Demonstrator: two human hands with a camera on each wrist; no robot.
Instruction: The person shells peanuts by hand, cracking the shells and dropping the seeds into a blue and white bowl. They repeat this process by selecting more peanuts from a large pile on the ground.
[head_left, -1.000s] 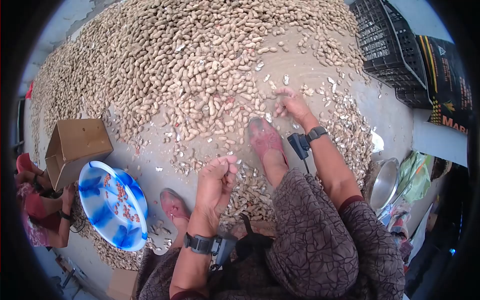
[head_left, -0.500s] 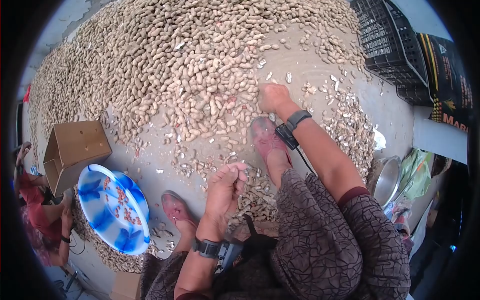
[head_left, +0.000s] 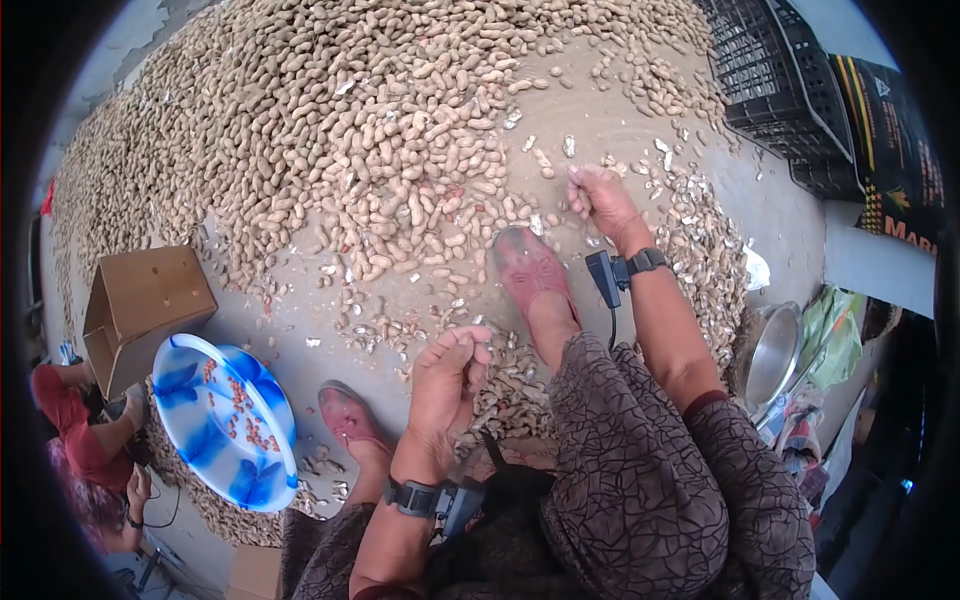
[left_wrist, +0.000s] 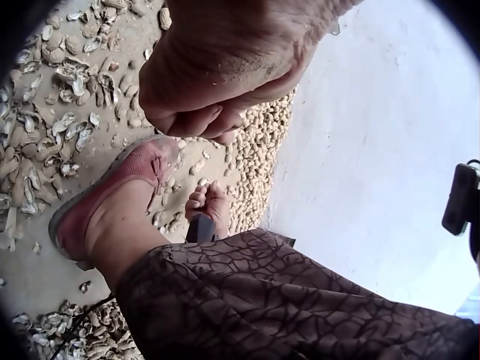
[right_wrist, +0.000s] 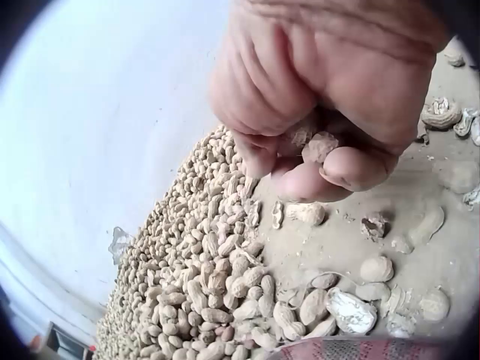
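Note:
Peanuts in their shells [right_wrist: 320, 147] sit in the curled fingers of my right hand [head_left: 603, 205], which is raised over the floor just right of a pink shoe [head_left: 528, 268]. In the right wrist view, fingertips and thumb close around them. My left hand [head_left: 442, 385] is held above a heap of broken shells [head_left: 515, 395] between the feet. Its fingers are curled with the thumb against them; the inside of that hand is hidden in both views. A large pile of unshelled peanuts [head_left: 330, 130] spreads in front of both hands.
At left stand a blue-and-white basin [head_left: 245, 480] with red kernels [head_left: 237, 400] and a cardboard box [head_left: 160, 300]; another person [head_left: 90, 430] is beside them. More empty shells [head_left: 705, 250], a metal bowl [head_left: 775, 350] and black crates [head_left: 770, 80] lie right.
My right hand reached left to the pile's edge, then came back right, now holding peanuts. My left hand shifted slightly right and stayed curled. The other person at left changed posture.

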